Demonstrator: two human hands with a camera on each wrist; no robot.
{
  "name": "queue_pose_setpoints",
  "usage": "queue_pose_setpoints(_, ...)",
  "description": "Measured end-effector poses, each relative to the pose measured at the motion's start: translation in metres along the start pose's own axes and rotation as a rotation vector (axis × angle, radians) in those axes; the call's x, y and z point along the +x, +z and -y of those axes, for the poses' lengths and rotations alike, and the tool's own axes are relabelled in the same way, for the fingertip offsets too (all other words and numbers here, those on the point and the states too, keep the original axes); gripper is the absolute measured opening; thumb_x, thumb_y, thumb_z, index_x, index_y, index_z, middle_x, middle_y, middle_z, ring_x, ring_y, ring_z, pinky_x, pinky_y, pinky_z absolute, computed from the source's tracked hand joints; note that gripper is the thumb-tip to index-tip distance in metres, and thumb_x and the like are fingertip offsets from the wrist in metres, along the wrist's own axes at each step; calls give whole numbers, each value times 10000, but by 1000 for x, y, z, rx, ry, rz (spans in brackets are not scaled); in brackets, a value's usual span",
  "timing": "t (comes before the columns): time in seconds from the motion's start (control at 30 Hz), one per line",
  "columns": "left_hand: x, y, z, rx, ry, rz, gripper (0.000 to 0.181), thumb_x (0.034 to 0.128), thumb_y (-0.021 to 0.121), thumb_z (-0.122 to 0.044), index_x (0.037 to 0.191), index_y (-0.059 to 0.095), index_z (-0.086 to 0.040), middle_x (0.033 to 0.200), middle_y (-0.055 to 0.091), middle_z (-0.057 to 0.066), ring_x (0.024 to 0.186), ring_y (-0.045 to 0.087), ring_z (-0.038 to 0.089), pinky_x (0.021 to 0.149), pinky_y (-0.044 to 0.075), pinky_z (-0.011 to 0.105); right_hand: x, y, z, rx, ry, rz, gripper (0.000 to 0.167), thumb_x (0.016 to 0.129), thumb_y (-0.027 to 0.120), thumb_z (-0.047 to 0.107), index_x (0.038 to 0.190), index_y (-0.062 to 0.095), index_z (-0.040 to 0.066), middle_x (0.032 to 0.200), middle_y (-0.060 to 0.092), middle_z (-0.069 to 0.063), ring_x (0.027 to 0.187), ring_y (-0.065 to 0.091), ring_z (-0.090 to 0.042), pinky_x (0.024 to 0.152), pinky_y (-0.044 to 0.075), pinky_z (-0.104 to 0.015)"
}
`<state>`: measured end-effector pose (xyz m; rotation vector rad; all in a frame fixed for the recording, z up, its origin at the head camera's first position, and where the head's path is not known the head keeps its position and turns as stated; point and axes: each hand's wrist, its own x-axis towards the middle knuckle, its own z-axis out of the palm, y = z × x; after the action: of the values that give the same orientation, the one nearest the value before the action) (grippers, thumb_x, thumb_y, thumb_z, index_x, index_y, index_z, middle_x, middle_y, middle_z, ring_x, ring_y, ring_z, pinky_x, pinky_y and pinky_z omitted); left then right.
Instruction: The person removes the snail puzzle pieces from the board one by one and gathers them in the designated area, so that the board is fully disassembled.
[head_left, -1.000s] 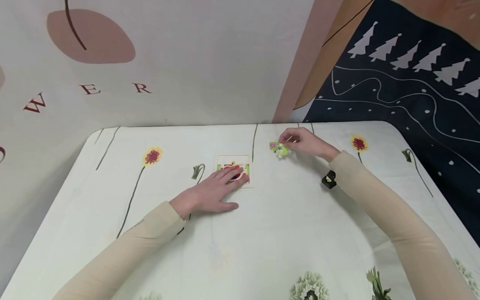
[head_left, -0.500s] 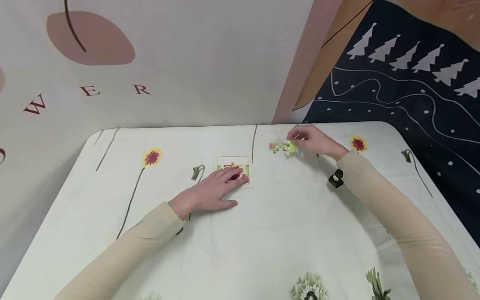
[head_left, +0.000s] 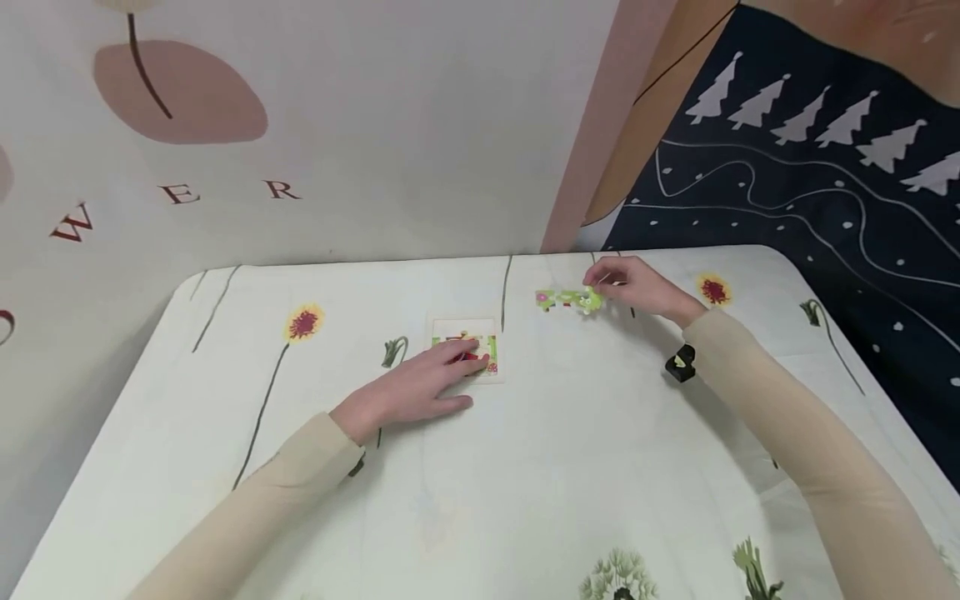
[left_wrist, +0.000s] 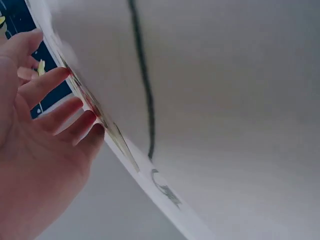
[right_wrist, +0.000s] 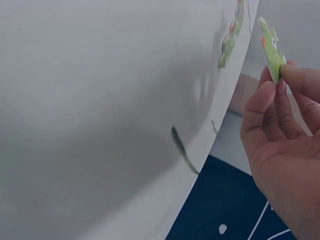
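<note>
My right hand (head_left: 637,290) pinches a green jigsaw piece (head_left: 591,302) between thumb and fingertips. In the right wrist view this jigsaw piece (right_wrist: 272,52) is raised off the table. Just left of it lie loose green jigsaw pieces (head_left: 545,298); how many cannot be told. My left hand (head_left: 422,382) rests, fingers outstretched, on a small square puzzle board (head_left: 491,354) with a colourful picture. The fingers cover much of that picture. Seen nearly edge-on in the left wrist view, the board (left_wrist: 117,135) lies flat under the fingertips.
A white tablecloth (head_left: 570,458) printed with flowers covers the table. Its far edge meets a pale wall hanging (head_left: 420,167). A dark blue cloth with white trees (head_left: 795,183) hangs at the right.
My right hand has moved to the right with the pinched piece, away from the loose pieces, so more of them shows. My left hand stays on the board. The head view has shifted slightly.
</note>
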<state>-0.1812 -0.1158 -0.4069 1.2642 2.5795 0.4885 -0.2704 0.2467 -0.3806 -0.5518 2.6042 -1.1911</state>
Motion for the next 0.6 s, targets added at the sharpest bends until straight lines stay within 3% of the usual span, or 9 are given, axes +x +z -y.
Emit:
queue_pose_setpoints(0.13, 0, -3, 2, -35, -48, -43, 518, 949, 613, -253, 1411, 492, -54, 1448, 415, 157, 1346, 364, 303, 1069, 310, 421, -5, -4, -4, 14, 2, -9, 186, 934, 548, -63, 1107, 614, -88, 1100, 608, -226, 1000, 538, -318, 900, 413, -348)
queue_pose_setpoints(0.2, 0, -4, 3, -40, -83, -57, 521, 947, 615, -256, 1416, 486, -71, 1419, 449, 137, 1301, 417, 285, 1042, 348, 418, -5, -5, -17, 25, 10, -23, 185, 935, 561, -45, 1107, 631, -56, 1102, 617, -199, 997, 548, -286, 870, 417, -286)
queue_pose_setpoints(0.37, -6, -5, 7, 3, -147, -92, 551, 927, 644, -248, 1427, 470, -92, 1312, 513, 107, 1155, 499, 248, 955, 428, 412, -11, -8, -21, 15, 23, -42, 180, 936, 564, -36, 1100, 637, -45, 1084, 628, -178, 980, 552, -271, 843, 421, -238)
queue_pose_setpoints(0.6, -17, -6, 11, 39, -244, -123, 575, 902, 680, -232, 1393, 489, 0, 1029, 500, 69, 866, 447, 189, 732, 421, 318, -14, -15, -22, 11, 48, -47, 203, 955, 542, -11, 1137, 621, -52, 1108, 616, -184, 999, 535, -291, 858, 428, -256)
